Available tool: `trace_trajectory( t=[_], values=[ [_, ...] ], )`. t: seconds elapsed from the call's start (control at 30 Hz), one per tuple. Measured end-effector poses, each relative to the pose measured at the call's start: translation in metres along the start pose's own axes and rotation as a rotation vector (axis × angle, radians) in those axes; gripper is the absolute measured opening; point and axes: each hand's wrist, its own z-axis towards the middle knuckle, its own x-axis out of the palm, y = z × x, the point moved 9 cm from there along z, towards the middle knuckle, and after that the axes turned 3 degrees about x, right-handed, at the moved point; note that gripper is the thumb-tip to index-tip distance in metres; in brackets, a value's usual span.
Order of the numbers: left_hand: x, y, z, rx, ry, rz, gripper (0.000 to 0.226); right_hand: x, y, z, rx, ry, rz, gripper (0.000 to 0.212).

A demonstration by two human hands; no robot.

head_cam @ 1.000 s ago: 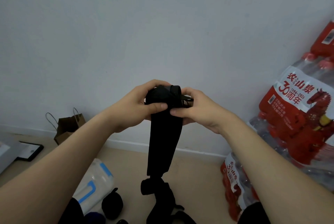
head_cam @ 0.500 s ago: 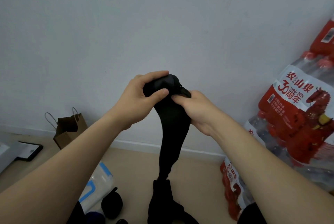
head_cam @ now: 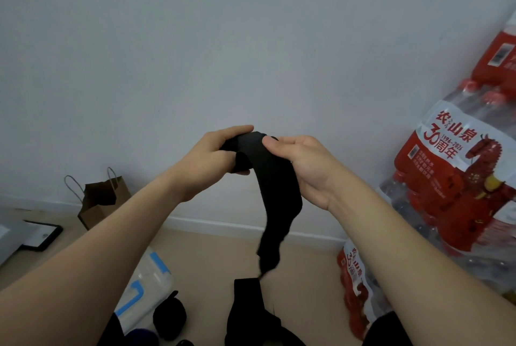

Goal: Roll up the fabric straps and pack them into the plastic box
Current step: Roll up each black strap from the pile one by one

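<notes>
Right hand [head_cam: 304, 167] has turned over since half a second ago, and its palm now faces the camera with the thumb pressed on top of the roll! Head view: the left hand [head_cam: 206, 158] has its grip curled round the rolled end of the black fabric strap [head_cam: 276, 192], held up in front of the wall [head_cam: 251, 38]. The right-hand grip pinches the strap just beside the roll, thumb above, fingers hidden behind the cloth. The loose tail hangs between the forearms, its end blurred, just above a dark heap [head_cam: 248, 312] on the floor [head_cam: 307, 276]. At lower left, the plastic box [head_cam: 145, 284] with blue latches lies on the floor, a rolled black bundle [head_cam: 169, 317] just beside it. A paper bag [head_cam: 103, 200] stands by the wall at left, red bottle packs [head_cam: 458, 192] stacked at right.
</notes>
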Motion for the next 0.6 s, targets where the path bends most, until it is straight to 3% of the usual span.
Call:
trace_trajectory(
  t=[0.1,0.23,0.3,0.37,0.43,0.5,0.6],
  values=[
    [0.005,-0.006,-0.003,0.020,0.051,0.076,0.081,-0.007,0.002,0.001,-0.009,-0.042,0.018,0.031],
    [0.013,-0.023,-0.009,0.208,0.068,0.225,0.051,-0.006,0.000,-0.004,0.061,0.025,0.033,0.032],
    [0.013,-0.016,-0.008,0.166,0.100,0.350,0.053,-0.006,-0.001,-0.009,0.125,0.062,0.079,0.032],
    [0.017,-0.003,-0.006,0.087,0.161,0.463,0.041,-0.018,0.005,-0.009,0.105,0.024,0.194,0.038],
    [0.020,0.007,-0.007,0.010,0.176,0.447,0.030,-0.034,0.016,-0.006,0.024,-0.026,0.403,0.030],
    [0.025,0.008,-0.008,-0.022,0.174,0.348,0.037,-0.050,0.024,-0.003,-0.084,-0.087,0.583,0.016],
    [0.028,0.004,-0.005,-0.028,0.131,0.148,0.054,-0.064,0.015,0.004,-0.136,-0.143,0.590,0.029]
  ],
)
